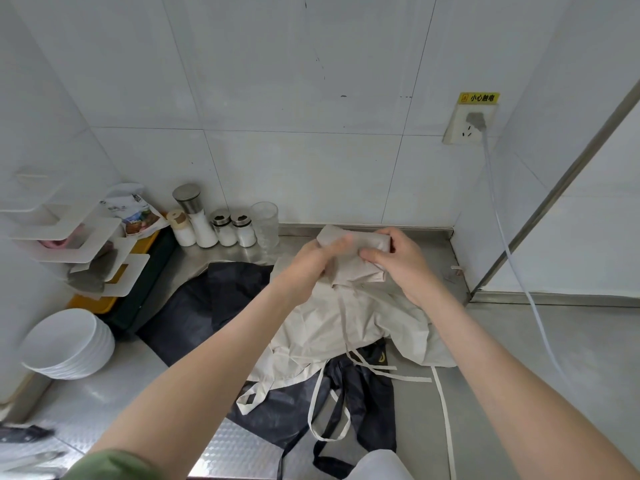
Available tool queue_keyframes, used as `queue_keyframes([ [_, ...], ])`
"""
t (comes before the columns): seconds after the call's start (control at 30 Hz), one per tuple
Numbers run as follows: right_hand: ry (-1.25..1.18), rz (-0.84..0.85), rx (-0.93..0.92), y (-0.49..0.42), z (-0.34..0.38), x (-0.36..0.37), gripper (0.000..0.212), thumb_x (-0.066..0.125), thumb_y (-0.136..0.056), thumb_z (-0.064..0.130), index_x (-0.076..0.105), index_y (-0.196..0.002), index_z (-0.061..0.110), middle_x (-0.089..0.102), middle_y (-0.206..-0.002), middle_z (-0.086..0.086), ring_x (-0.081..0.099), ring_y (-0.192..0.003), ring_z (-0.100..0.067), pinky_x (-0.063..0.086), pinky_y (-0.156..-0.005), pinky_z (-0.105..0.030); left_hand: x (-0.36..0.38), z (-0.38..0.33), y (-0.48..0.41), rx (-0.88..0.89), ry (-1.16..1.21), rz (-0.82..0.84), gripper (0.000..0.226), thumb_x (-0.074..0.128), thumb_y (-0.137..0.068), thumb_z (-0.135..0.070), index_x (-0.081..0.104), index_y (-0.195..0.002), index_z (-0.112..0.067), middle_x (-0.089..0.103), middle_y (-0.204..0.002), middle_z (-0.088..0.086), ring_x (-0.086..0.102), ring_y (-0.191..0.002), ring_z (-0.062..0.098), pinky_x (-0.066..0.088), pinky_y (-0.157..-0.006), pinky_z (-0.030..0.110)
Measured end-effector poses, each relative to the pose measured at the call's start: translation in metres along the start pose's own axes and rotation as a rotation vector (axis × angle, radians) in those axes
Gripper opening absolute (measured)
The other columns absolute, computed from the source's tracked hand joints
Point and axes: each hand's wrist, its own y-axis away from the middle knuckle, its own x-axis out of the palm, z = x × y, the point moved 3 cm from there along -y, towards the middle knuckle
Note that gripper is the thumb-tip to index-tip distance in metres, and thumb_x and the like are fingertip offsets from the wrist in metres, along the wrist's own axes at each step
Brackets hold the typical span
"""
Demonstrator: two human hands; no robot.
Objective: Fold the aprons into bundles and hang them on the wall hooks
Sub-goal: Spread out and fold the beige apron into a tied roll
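A cream apron (pixel 349 317) is being held in the centre of the frame, just above a steel counter (pixel 519 358). Its upper part is being gathered into a folded bundle, while the rest is lying spread out below, toward the bottom of the frame. The bundle's left end is being gripped by the left hand (pixel 311 261), whose fingers are curled round the cloth, though they are blurred. The right end is being gripped by the right hand (pixel 398 261), with the thumb pressed on the near face and the fingers wrapped over the far edge. Cream straps (pixel 412 378) are trailing across a dark apron (pixel 214 299) that is lying flat beneath. A stack of white bowls (pixel 65 344) is sitting at lower left, and shakers (pixel 225 230) with a glass (pixel 265 223) are standing against the wall above centre-left. A plugged socket (pixel 467 124) is showing at upper right.
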Motion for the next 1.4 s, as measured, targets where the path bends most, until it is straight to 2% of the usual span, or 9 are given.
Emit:
queue_keyframes([
  [0.1, -0.153, 0.101, -0.010, 0.000, 0.000, 0.001, 0.039, 0.071, -0.081, 0.002, 0.058, -0.113, 0.020, 0.060, -0.115, -0.007, 0.060, -0.105, -0.020, 0.053, -0.089, -0.032, -0.001, 0.000, 0.001, 0.056, -0.134, -0.046, 0.034, 0.074, -0.084, -0.018, 0.057, -0.109, -0.002, 0.071, -0.089, 0.006, 0.068, -0.074, 0.014, 0.052, -0.069, 0.025],
  [0.23, -0.130, 0.315, 0.065, -0.002, 0.000, -0.001, 0.058, 0.079, -0.073, 0.026, 0.057, -0.127, 0.029, 0.049, -0.133, -0.008, 0.054, -0.120, -0.021, 0.043, -0.105, -0.035, 0.000, -0.009, 0.000, 0.087, 0.003, 0.091, 0.031, 0.063, -0.091, -0.011, 0.057, -0.120, 0.001, 0.068, -0.113, 0.017, 0.067, -0.101, 0.030, 0.054, -0.088, 0.038],
  [0.37, -0.018, 0.253, 0.113, -0.006, 0.002, -0.009, 0.048, 0.071, -0.065, 0.044, 0.065, -0.111, 0.031, 0.036, -0.135, -0.002, 0.039, -0.129, -0.012, 0.028, -0.115, -0.036, 0.006, -0.021, 0.002, 0.132, -0.004, 0.157, 0.026, 0.059, -0.093, -0.013, 0.061, -0.115, 0.001, 0.069, -0.106, 0.014, 0.067, -0.097, 0.027, 0.054, -0.084, 0.032],
  [0.57, -0.282, 0.319, 0.051, -0.010, 0.004, -0.007, 0.044, 0.076, -0.070, 0.036, 0.063, -0.101, 0.008, 0.067, -0.095, -0.006, 0.061, -0.092, -0.020, 0.046, -0.083, -0.032, 0.017, -0.039, -0.001, 0.154, -0.042, 0.085, 0.011, 0.063, -0.091, -0.012, 0.066, -0.100, -0.005, 0.071, -0.100, 0.015, 0.068, -0.093, 0.028, 0.054, -0.088, 0.039],
  [0.8, -0.408, 0.391, -0.025, -0.011, 0.006, -0.010, 0.096, 0.082, -0.058, 0.058, 0.047, -0.134, 0.012, 0.062, -0.126, -0.008, 0.060, -0.115, -0.021, 0.049, -0.094, -0.032, 0.022, -0.047, -0.007, -0.012, 0.342, 0.003, 0.029, 0.043, -0.101, -0.018, 0.062, -0.110, 0.002, 0.069, -0.088, 0.012, 0.068, -0.069, 0.019, 0.056, -0.058, 0.026],
  [0.97, -0.425, 0.118, 0.030, -0.016, 0.012, -0.019, 0.046, 0.069, -0.081, 0.026, 0.058, -0.121, 0.007, 0.069, -0.106, -0.005, 0.065, -0.100, -0.021, 0.056, -0.078, -0.028, 0.018, -0.047, -0.005, -0.027, 0.143, 0.066, 0.079, 0.016, -0.098, -0.062, 0.064, -0.110, -0.001, 0.067, -0.098, 0.013, 0.062, -0.087, 0.025, 0.052, -0.080, 0.034],
  [1.1, -0.467, 0.074, 0.119, -0.014, 0.008, -0.025, 0.025, 0.057, -0.094, 0.015, 0.061, -0.116, 0.003, 0.072, -0.101, -0.005, 0.069, -0.092, -0.017, 0.056, -0.072, -0.023, 0.005, -0.051, -0.002, 0.283, -0.252, -0.003, 0.034, 0.054, -0.081, -0.026, 0.064, -0.113, -0.016, 0.058, -0.113, -0.002, 0.054, -0.100, 0.012, 0.043, -0.082, 0.016],
  [1.27, -0.430, 0.095, 0.153, -0.013, 0.005, -0.018, 0.029, 0.062, -0.091, 0.015, 0.062, -0.119, 0.004, 0.070, -0.111, -0.011, 0.066, -0.105, -0.026, 0.054, -0.090, -0.035, 0.011, -0.033, -0.002, 0.057, -0.170, 0.114, 0.076, 0.078, -0.068, -0.040, 0.036, -0.127, -0.018, 0.061, -0.100, 0.002, 0.060, -0.089, 0.019, 0.051, -0.079, 0.034],
  [1.4, -0.274, 0.235, 0.128, -0.008, 0.005, -0.003, 0.034, 0.063, -0.090, 0.012, 0.062, -0.123, 0.008, 0.068, -0.118, -0.007, 0.063, -0.112, -0.023, 0.049, -0.097, -0.035, 0.018, -0.034, -0.006, 0.232, -0.308, -0.071, 0.019, 0.066, -0.089, -0.036, 0.062, -0.099, -0.021, 0.069, -0.103, -0.001, 0.066, -0.101, 0.019, 0.053, -0.090, 0.035],
])
